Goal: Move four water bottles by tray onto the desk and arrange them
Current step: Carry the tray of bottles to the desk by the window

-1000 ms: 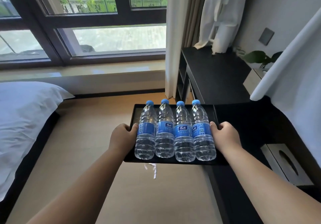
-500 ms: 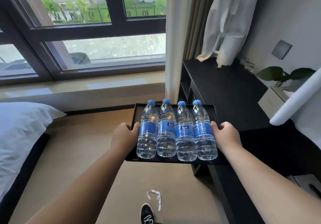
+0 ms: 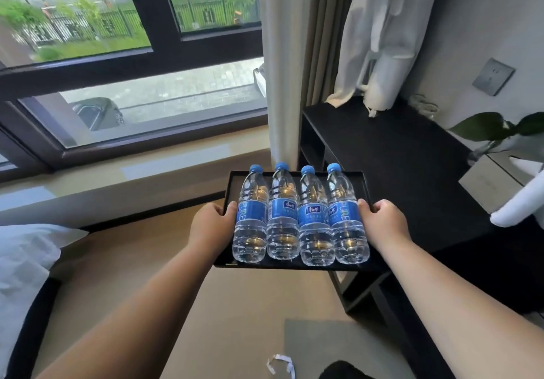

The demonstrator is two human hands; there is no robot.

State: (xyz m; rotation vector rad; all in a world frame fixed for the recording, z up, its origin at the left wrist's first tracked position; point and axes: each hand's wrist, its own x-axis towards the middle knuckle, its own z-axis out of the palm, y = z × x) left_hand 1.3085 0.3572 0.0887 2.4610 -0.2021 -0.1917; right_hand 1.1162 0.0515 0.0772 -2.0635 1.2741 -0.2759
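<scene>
A black tray (image 3: 294,264) is held level in the air in front of me. My left hand (image 3: 210,225) grips its left rim and my right hand (image 3: 382,225) grips its right rim. Several clear water bottles (image 3: 298,216) with blue caps and blue labels lie side by side on the tray, caps pointing away from me. The tray's right part overlaps the near left corner of the black desk (image 3: 391,155), which stretches along the wall at right.
A white curtain (image 3: 382,40) hangs onto the desk's far end. A plant (image 3: 494,127) and a grey box (image 3: 497,181) sit at the desk's right. White bedding (image 3: 26,261) lies at left, a window ahead, a paper scrap (image 3: 279,364) on the floor.
The view has moved forward and tilted up toward the desk and window. The tray with bottles stays between both hands and now reaches over the desk's near corner.
</scene>
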